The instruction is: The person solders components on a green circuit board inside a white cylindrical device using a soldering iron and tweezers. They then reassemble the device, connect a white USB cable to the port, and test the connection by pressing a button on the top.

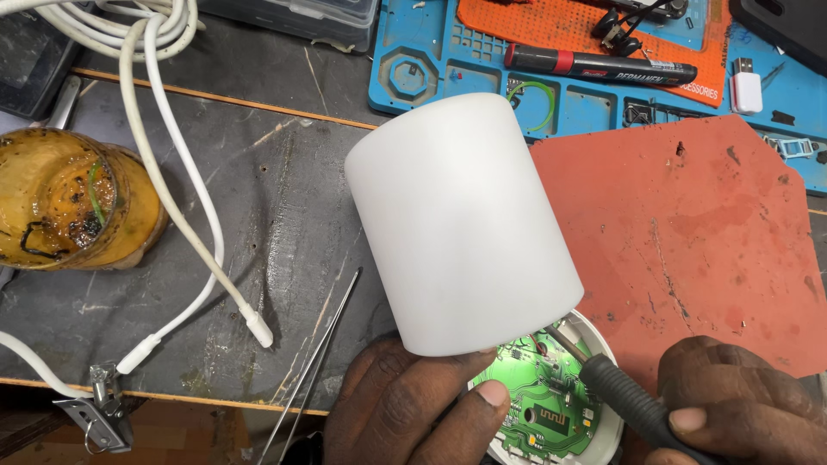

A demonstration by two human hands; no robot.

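The left hand (405, 405) comes in from six o'clock, its fingers curled around the round white base (603, 422) of a device, the thumb pressed over the edge of the green circuit board (538, 396) that sits inside that shallow base. A white frosted cylinder cover (461, 224) tilts up from the base toward twelve o'clock, its lower rim resting on the hand and hiding part of the board.

The right hand (741, 405), at five o'clock, is closed around the dark grip of a soldering iron (620, 392); the metal tip points toward eleven o'clock and reaches the board just under the cover's rim.

At nine o'clock stands a clear jar (73, 202) stained amber — inside it a brownish residue with dark specks and a bit of green wire. White cables (185, 198) loop past it, their plug ends lying near the middle of the dark bench. Slim tweezers (319, 353) lie at seven o'clock, just beside the left hand.

A red mat (706, 232) spreads at three o'clock. Beyond it, at one o'clock, a blue compartmented tray (413, 52) holds a black marker with a red band (599, 65) — a small white plug-in stick (746, 86) lies in another of its sections.
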